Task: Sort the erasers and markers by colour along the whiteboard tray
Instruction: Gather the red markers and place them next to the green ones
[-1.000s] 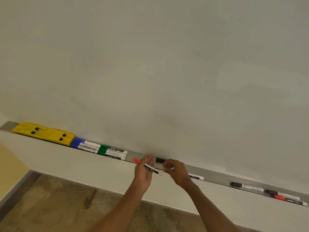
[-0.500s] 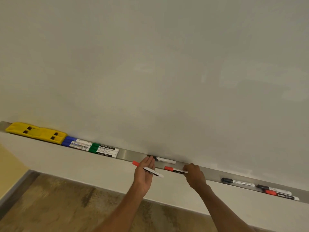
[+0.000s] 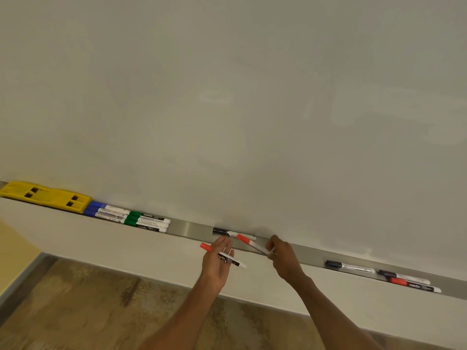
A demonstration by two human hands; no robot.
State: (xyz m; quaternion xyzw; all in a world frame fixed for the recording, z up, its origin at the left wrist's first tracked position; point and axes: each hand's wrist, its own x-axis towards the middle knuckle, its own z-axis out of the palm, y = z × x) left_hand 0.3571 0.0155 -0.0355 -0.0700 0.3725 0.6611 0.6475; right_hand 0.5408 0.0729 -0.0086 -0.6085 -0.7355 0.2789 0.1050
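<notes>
A metal tray [image 3: 192,229] runs along the bottom of the whiteboard. My left hand [image 3: 217,263] holds a red-capped marker [image 3: 223,256] just in front of the tray. To its right, my right hand [image 3: 284,258] pinches the tail of a second red-capped marker [image 3: 249,242], lifted and tilted over the tray. A black-capped marker [image 3: 223,232] lies in the tray behind them. At the left end sit a yellow eraser [image 3: 46,197], blue markers [image 3: 107,211] and green markers [image 3: 147,221]. Further right lie a black marker [image 3: 348,267], another black marker [image 3: 404,276] and a red marker [image 3: 414,285].
The whiteboard [image 3: 227,109] fills the upper view. Below the tray is a white wall band, then a brown mottled floor [image 3: 101,311]. Bare tray stretches lie between the green markers and my hands, and right of my right hand.
My right hand moved right along the tray, took a second red-capped marker and has lifted its capped end up to the left. My left hand kept its red marker.
</notes>
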